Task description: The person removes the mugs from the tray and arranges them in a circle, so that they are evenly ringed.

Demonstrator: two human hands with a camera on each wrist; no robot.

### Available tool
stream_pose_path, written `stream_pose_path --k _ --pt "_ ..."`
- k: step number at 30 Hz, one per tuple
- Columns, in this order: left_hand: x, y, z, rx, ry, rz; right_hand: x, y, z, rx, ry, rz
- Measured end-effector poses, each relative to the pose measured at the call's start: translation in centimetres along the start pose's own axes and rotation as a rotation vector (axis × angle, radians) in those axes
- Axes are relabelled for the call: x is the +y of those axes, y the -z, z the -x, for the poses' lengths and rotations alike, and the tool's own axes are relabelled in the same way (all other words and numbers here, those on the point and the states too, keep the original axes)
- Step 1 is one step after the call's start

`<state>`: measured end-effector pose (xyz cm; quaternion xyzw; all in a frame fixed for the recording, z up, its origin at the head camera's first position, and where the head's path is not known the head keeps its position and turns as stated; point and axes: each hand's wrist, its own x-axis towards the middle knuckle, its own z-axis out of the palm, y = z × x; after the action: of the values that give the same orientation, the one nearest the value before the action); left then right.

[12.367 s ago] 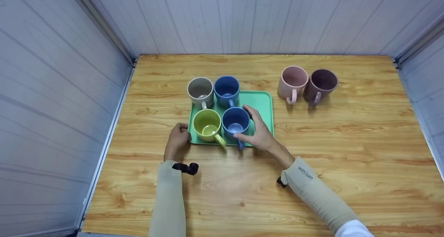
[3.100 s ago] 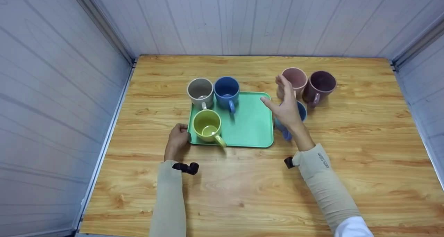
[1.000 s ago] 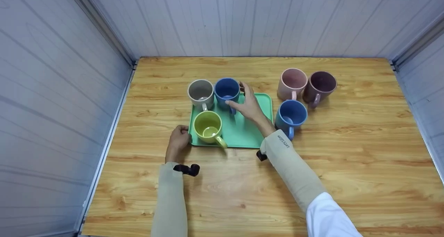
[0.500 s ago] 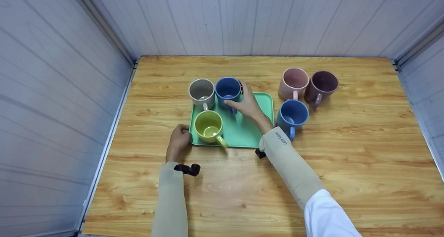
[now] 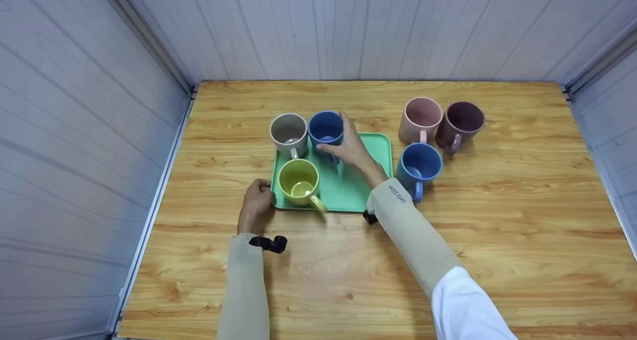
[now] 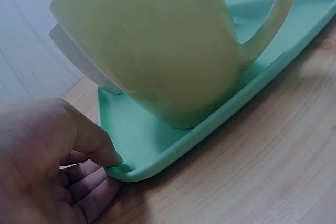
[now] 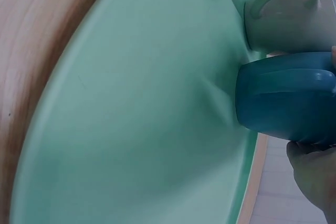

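Observation:
In the head view a green tray [image 5: 348, 195] bears a grey mug [image 5: 288, 128], a blue mug [image 5: 326, 126] and a yellow mug [image 5: 298, 180]. The right hand [image 5: 352, 148] grips this blue mug by its sides near the rim, thumb towards the front. Its handle [image 7: 294, 80] faces the right wrist camera, and the grey mug stands beside it. At the tray's front left corner the left hand [image 5: 257, 198] pinches the rim [image 6: 152, 167], one digit on top and the other fingers curled below. Just behind these fingers stands the yellow mug [image 6: 157, 45].
To the right of the tray, on the wooden table [image 5: 522, 220], stand a pink mug [image 5: 420, 118], a dark purple mug [image 5: 462, 123] and a second blue mug [image 5: 419, 168]. Panel walls [image 5: 338, 31] rise behind and at both sides.
The second blue mug has moved from the tray to the table on the right. From there the right hand has come back left and closed on the rear blue mug. The left hand stays put.

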<state>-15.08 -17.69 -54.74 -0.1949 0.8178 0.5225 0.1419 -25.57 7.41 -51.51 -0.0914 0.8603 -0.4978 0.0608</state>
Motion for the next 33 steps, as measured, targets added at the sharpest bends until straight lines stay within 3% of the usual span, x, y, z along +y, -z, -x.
stream_pose_path --k 15,33 --pt "0.0 0.0 -0.1 0.006 0.015 0.033 -0.5 -0.1 0.4 0.043 -0.017 -0.008" --pt "-0.1 -0.1 -0.2 -0.001 0.028 0.036 -1.8 1.2 1.4 0.096 0.060 -0.018"
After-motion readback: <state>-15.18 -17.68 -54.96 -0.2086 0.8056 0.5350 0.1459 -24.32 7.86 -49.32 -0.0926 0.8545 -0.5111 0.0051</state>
